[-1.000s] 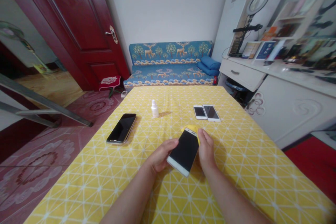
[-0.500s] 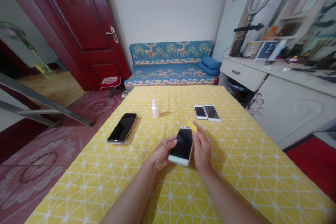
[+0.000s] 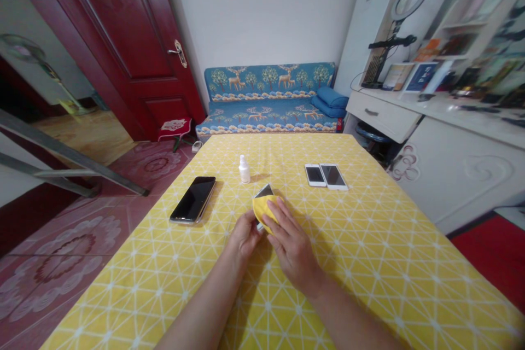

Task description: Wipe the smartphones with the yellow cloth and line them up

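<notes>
While the left hand point(image 3: 245, 237) grips the near edge of a white phone point(image 3: 262, 192), fingers curled around it, the right hand point(image 3: 292, 246) lies flat with fingers spread, pressing a yellow cloth point(image 3: 264, 211) onto the phone's screen; only the phone's far corner shows past the cloth. Both hands sit low over the desk point(image 3: 369, 262) with its yellow cloth cover. Left of the hands lies a black phone point(image 3: 193, 199), well apart. Just beyond them stands a small white bottle point(image 3: 244, 169). Farther off, right of the hands, two white phones point(image 3: 326, 175) lie side by side, touching.
</notes>
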The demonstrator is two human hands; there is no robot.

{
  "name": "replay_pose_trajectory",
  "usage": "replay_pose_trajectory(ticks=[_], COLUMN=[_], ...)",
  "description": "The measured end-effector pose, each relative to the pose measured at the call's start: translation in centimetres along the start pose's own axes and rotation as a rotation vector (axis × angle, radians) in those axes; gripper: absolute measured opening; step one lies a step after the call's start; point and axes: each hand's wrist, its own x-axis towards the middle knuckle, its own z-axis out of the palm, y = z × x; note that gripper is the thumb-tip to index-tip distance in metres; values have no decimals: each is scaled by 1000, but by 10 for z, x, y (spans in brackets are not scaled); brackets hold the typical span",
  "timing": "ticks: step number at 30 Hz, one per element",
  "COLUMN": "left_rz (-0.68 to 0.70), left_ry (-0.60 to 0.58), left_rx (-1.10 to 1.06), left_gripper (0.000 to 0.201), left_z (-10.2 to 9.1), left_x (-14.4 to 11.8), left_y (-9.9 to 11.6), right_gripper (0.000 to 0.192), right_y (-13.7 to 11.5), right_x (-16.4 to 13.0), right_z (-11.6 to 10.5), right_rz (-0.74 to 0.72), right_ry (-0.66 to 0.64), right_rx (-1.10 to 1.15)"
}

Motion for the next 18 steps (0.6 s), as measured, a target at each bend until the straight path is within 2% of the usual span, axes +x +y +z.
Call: replay_pose_trajectory(ticks=[2, 4, 5, 6, 8, 9, 11, 13, 16, 18], left_rz=[-17, 53, 107, 299, 378, 421, 324, 98, -51, -165], left_ry=[9, 64, 99, 213, 257, 254, 142, 3, -75, -115], left_rx=[39, 99, 130, 246, 312, 376, 381, 283, 189, 24], left_gripper=[26, 26, 28, 38, 56, 58, 54, 42, 23, 17], left_z=[-2, -2, -2, -1, 3, 6, 11, 15, 17, 16], left_x=[-2, -10, -16, -23, -34, -38, -40, -35, -23, -16], left_y=[-4, -16, -23, -30, -40, -42, -37, -26, -14, -13], right_gripper=[49, 48, 46, 45, 44, 44, 47, 51, 56, 52], right_y=[-4, -9, -10, -11, -10, -9, -6, -4, -4, -3], right_x=[2, 3, 4, 4, 4, 4, 3, 2, 0, -1], right_z=[3, 8, 10, 11, 12, 11, 9, 6, 4, 3], right_rz=[-91, -161, -190, -216, -248, -252, -245, -222, -151, -29], right_ry=[-88, -161, -179, -183, -151, -128, -78, -30, 33, 94], right_rx=[-131, -224, -256, -280, -311, -316, -296, -231, -37, 144])
